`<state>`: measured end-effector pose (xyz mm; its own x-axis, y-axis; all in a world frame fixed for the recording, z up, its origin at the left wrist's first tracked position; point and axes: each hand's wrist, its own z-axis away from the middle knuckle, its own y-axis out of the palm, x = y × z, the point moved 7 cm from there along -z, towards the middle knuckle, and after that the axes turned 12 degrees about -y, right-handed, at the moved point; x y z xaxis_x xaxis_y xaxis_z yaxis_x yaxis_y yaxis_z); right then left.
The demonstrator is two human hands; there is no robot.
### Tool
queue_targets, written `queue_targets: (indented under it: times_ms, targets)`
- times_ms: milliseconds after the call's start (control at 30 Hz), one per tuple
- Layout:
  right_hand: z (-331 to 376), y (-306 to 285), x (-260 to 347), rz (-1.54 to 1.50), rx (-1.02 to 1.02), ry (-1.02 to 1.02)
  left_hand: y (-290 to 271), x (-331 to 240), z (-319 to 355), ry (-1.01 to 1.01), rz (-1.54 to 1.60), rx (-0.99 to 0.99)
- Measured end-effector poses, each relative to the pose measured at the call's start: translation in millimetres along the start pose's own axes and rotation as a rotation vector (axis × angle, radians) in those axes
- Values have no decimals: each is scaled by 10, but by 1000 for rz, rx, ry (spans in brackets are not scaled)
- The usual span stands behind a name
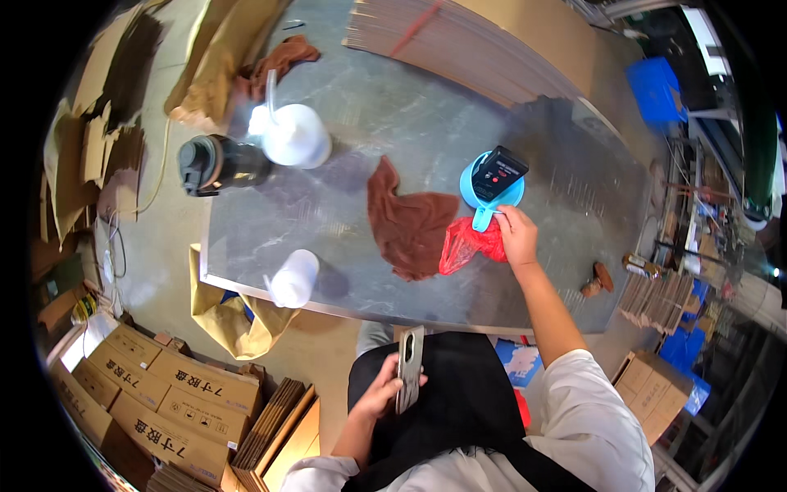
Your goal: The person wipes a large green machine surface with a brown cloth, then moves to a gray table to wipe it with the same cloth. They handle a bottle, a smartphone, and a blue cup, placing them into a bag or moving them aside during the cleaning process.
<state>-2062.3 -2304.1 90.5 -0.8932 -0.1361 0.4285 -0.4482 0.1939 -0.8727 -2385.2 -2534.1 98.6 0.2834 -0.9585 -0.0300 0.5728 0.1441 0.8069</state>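
Observation:
My left hand (384, 389) holds a phone (409, 367) upright over my dark apron, close to my body. My right hand (518, 234) reaches out onto the grey metal table (385, 115). Its fingers rest on a crumpled red plastic bag (467, 244) and touch the handle of a light blue scoop-shaped dish (485, 205). A small black device (498, 172) with a red mark lies in that dish. A brown rag (410, 221) is spread just left of the red bag.
Two white squeeze bottles (293, 135) (293, 279) and a black flask (217, 162) stand on the table's left side. A stack of flat cardboard sheets (475, 45) lies at the far edge. Printed cartons (164, 394) sit on the floor at lower left, with blue crates (656, 86) at right.

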Motion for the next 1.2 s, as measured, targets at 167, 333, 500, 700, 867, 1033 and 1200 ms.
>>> queue_targets:
  times_ms: [167,333,500,700,867,1033,1200]
  targets:
    - [604,135,-389,0,97,105,483,-636,-758,168,-157,37]
    - [944,128,-364,-245,210,334,1025,-1184,-1588,576,-503,-191]
    - [1642,-138,-370,-405,166,495,1478,-1443,-2159,955,-699,-474]
    - [2098,-372,-320,-447,245,546,1534,-1367,-2506,1204,-945,-987]
    - [2139,-354,-504,-532,267,537,1442,-1259,-2707,1168,-1101,-1221]
    - [2082,-374,-755,-639,173,562,1469,-1249,-2832,1132,-1150,-1350]
    - [2132,-368,-837,-858,149,756,1381,-1264,-2678,1003,-1002,-1227]
